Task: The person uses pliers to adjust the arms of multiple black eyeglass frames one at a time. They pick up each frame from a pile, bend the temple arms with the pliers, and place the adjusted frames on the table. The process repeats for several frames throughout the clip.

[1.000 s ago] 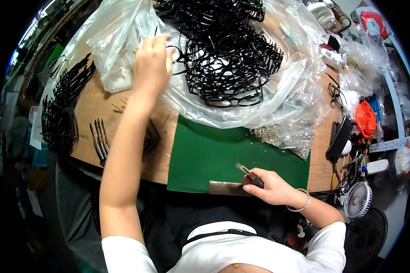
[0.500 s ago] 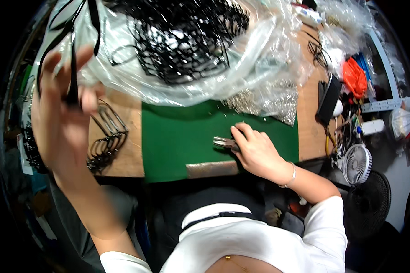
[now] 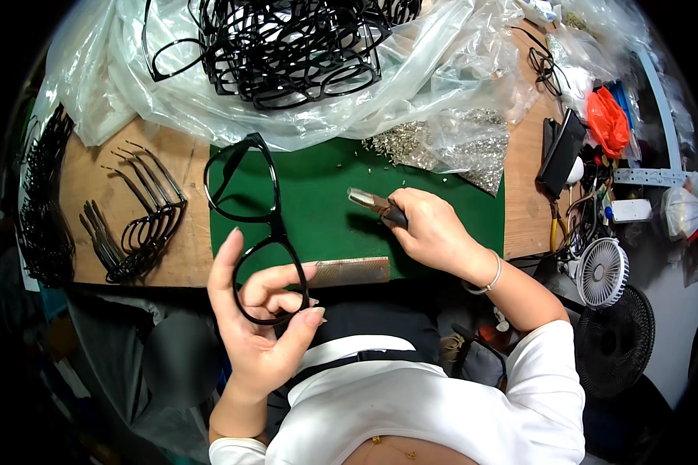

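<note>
Holding one black plastic glasses frame front [image 3: 250, 225] up over the near edge of the green cutting mat [image 3: 326, 221], the left hand [image 3: 260, 325] pinches its lower rim between thumb and curled fingers, palm up, forearm coming up from below. Right hand [image 3: 434, 232] is closed round dark-handled pliers [image 3: 376, 205], tip pointing left toward the frame and resting on the mat. Judging progress: early. A big heap of black frame fronts [image 3: 287, 43] waits on clear plastic sheeting beyond both hands; loose black temple arms [image 3: 136, 213] lie left of the left hand. Small metal parts [image 3: 442, 143] sit just beyond the right hand, a flat metal file [image 3: 349, 271] between the hands.
</note>
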